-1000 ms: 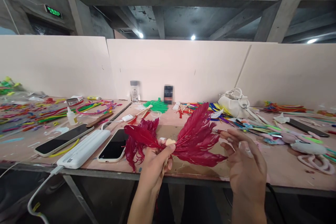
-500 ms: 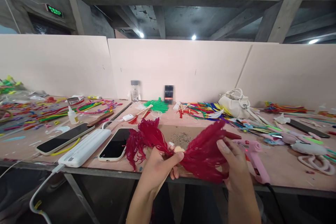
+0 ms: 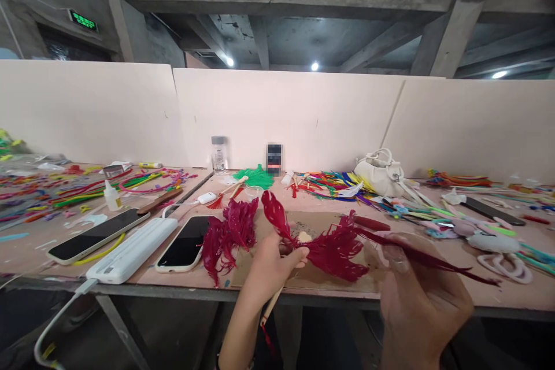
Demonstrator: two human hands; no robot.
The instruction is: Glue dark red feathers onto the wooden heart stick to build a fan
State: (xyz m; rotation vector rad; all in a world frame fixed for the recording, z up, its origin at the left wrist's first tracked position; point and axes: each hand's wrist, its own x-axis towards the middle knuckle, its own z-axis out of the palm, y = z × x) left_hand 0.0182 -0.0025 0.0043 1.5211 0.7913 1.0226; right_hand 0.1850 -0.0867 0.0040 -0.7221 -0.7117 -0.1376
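My left hand (image 3: 277, 263) is closed around the wooden stick handle (image 3: 273, 303) of a dark red feather fan (image 3: 338, 251). A small red tassel (image 3: 267, 335) hangs from the lower end of that stick. Feathers spread out on both sides of a pale wooden piece (image 3: 304, 237) by my thumb. At the right, my right hand (image 3: 422, 306) pinches a long, thin dark red feather (image 3: 455, 269), stretched out sideways. Left of my left wrist lies a clump of dark red feathers (image 3: 232, 231); whether it joins the fan, I cannot tell.
Cardboard (image 3: 260, 269) lies beneath the fan. To the left are a phone (image 3: 184, 245), a white power bank (image 3: 132, 251) with a cable, another phone (image 3: 97, 237) and a glue bottle (image 3: 113, 196). Behind are a green feather fan (image 3: 255, 176), a bottle (image 3: 219, 156) and a white bag (image 3: 379, 173).
My right hand has moved right and nearer, away from the spread feathers, with a thin feather pinched in it. It now covers the pink glue gun. The fan's feathers have narrowed.
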